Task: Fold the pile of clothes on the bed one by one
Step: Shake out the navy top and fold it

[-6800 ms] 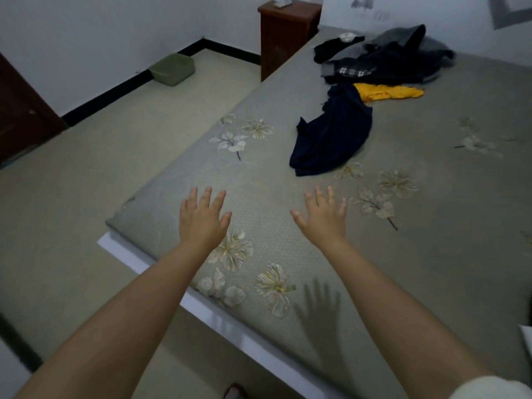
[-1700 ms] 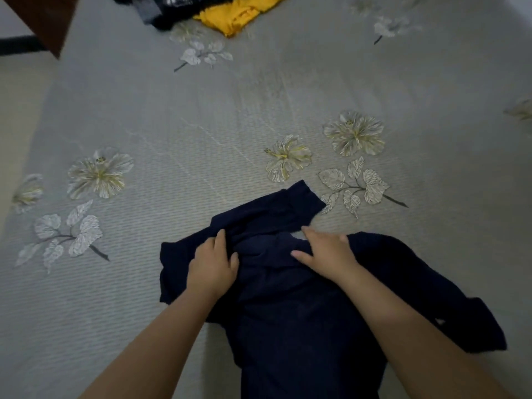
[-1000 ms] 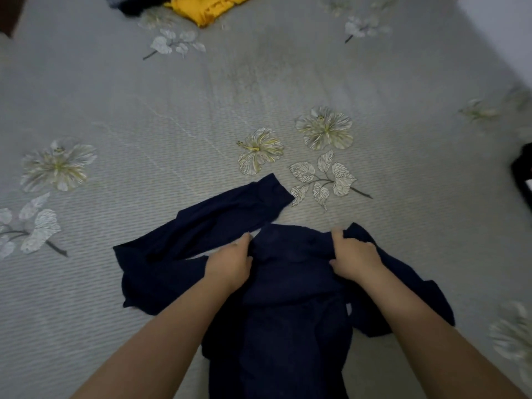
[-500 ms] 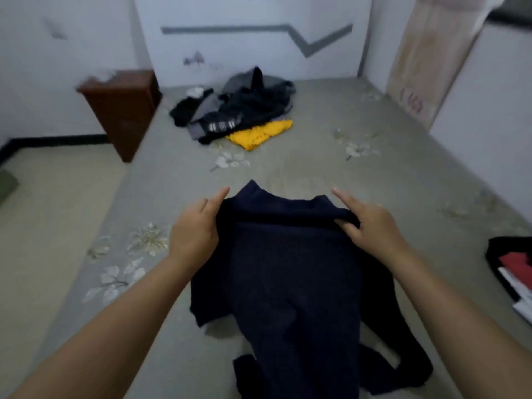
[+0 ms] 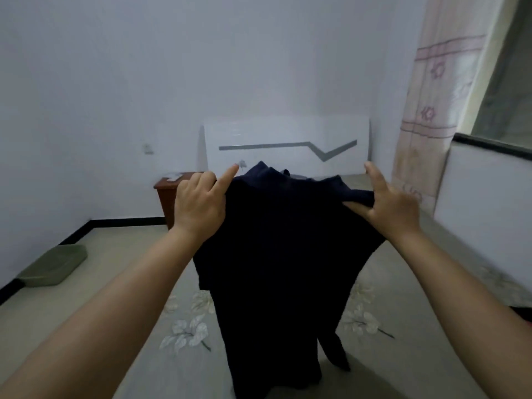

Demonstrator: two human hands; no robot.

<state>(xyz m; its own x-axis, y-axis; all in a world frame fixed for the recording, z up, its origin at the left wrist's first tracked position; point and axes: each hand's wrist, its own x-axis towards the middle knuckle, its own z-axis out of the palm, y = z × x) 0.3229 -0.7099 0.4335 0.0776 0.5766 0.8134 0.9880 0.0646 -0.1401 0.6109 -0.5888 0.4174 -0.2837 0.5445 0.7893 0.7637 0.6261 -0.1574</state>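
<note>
**Dark garment held up by its top edge over the bed**

Head view: A dark navy garment (image 5: 276,254) is held up in the air in front of the person, its lower part hanging down toward the bed (image 5: 403,355). Its top edge is gripped at one corner by the left hand (image 5: 198,201), with the thumb and curled fingers closed on the cloth and the index finger left pointing outward. The other corner is pinched by the right hand (image 5: 388,201) between the thumb and the fingers, which are only partly bent. A loose strip of the cloth is seen dangling low on the right side. A wooden nightstand (image 5: 167,197) is seen behind the left hand, a white headboard (image 5: 288,139) beyond the garment, and a green basin (image 5: 54,264) on the floor at the left. The pile of remaining clothes is hidden behind the garment.

Judged from here, the cloth could be dropped from the right hand, since the pinch looks shallow. An uneven fold could be caused by the dangling strip if the garment is laid down without being spread flat.
</note>
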